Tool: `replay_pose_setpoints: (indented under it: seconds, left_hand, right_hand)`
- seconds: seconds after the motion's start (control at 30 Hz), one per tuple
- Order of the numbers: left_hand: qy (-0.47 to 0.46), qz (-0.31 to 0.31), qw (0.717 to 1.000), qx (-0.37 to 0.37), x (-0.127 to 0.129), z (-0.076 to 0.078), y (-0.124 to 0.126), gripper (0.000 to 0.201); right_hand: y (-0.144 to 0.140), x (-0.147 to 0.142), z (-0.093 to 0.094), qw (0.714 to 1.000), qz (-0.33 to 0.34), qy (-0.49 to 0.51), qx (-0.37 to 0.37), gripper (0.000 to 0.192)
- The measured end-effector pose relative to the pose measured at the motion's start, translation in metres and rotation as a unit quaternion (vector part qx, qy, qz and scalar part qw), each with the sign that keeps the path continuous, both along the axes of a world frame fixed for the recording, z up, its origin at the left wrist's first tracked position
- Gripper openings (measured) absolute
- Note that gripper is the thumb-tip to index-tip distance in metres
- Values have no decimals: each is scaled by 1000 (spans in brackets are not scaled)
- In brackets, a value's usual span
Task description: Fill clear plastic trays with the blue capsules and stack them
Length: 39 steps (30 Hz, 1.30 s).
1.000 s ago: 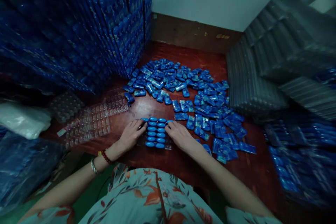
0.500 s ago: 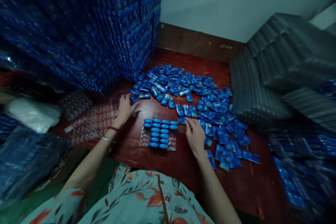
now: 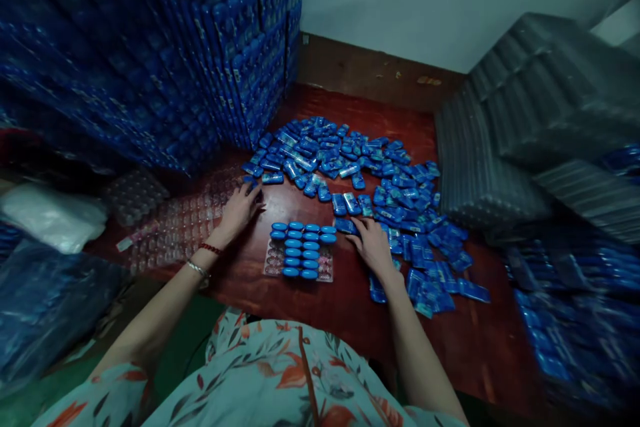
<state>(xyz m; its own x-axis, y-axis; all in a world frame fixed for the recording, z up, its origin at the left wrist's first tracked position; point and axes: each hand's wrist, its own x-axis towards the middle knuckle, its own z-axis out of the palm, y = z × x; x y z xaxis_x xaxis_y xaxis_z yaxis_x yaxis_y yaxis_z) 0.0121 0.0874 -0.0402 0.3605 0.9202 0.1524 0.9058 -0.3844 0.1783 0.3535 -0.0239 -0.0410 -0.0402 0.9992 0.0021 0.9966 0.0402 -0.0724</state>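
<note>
A clear blister tray (image 3: 299,260) is seen lying flat on the red-brown wooden table (image 3: 345,320), directly in front of the person, with rows of blue oval pieces seated in its pockets; the near corner pockets appear unfilled. The left hand (image 3: 239,209) is stretched forward and to the left of the tray, palm down with the fingers loosely spread, its fingertips at a small blue packet (image 3: 250,180) on the near-left edge of the scattered pile; whether anything is gripped cannot be told. A red bead bracelet (image 3: 211,249) and a silver bangle (image 3: 198,269) are worn on that wrist. The right hand (image 3: 371,242) is laid palm down just right of the tray, fingers spread, with its fingertips on a blue packet (image 3: 346,225) lying beside the tray's far right corner; nothing is seen closed in it. A loose heap of blue packets (image 3: 360,173) is spread across the table beyond and to the right of both hands. Empty clear trays (image 3: 180,227) are laid to the left of the left hand. Tall stacks of filled blue trays (image 3: 150,60) are piled at the left, and grey stacked trays (image 3: 500,140) at the right.
</note>
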Motion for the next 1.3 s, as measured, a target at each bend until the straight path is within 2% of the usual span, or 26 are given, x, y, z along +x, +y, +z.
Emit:
replay_pose_setpoints:
  seconds: [0.1,0.2,0.37,0.43,0.53,0.6,0.67,0.8,0.9,0.97,1.03,1.1,1.2,1.3]
  left_hand:
    - [62,-3,998,4,1,-1,3,37]
    - [110,-3,994,-21,7,5,12,33]
    - [101,-28,994,-44,5,8,16,36]
    - [62,-22,997,-34,1,6,15,37]
    - [18,19,999,-40,-1,4,19,45]
    - [39,47,996,-58,4,7,25,43]
    - [81,61,992,-76,11,14,33,36]
    - [106,48,989,-94,15,27,49,34]
    - [70,36,994,-82,-1,32,59,36]
    - [-14,20,997,-72,-16,34,60,34]
    - [-129,27,990,-58,-30,36,52,33]
    - [-237,64,969,-43,-38,38,30,33]
    - [-352,115,927,-53,-43,38,-20,35]
    - [-408,127,896,-120,-39,34,-73,36]
  right_hand:
    - [2,-5,-1,1000,1,14,11,37]
    - [0,-7,4,996,6,74,42,37]
    - [-38,-3,19,970,-24,224,95,40]
    - [-57,-4,25,961,-38,264,73,35]
    - [-74,-12,31,952,-6,305,3,25]
    - [-74,-21,32,949,13,313,-10,21]
    - [-68,-30,32,949,13,315,7,20]
    - [-51,-44,27,947,6,312,69,21]
    - [-46,-46,20,947,51,303,91,21]
    - [-46,-45,16,950,75,290,87,22]
    - [-46,-44,16,958,91,264,65,24]
    - [-46,-43,21,966,106,233,31,24]
    - [-45,-41,30,967,123,223,7,21]
    - [-44,-42,32,964,117,240,22,19]
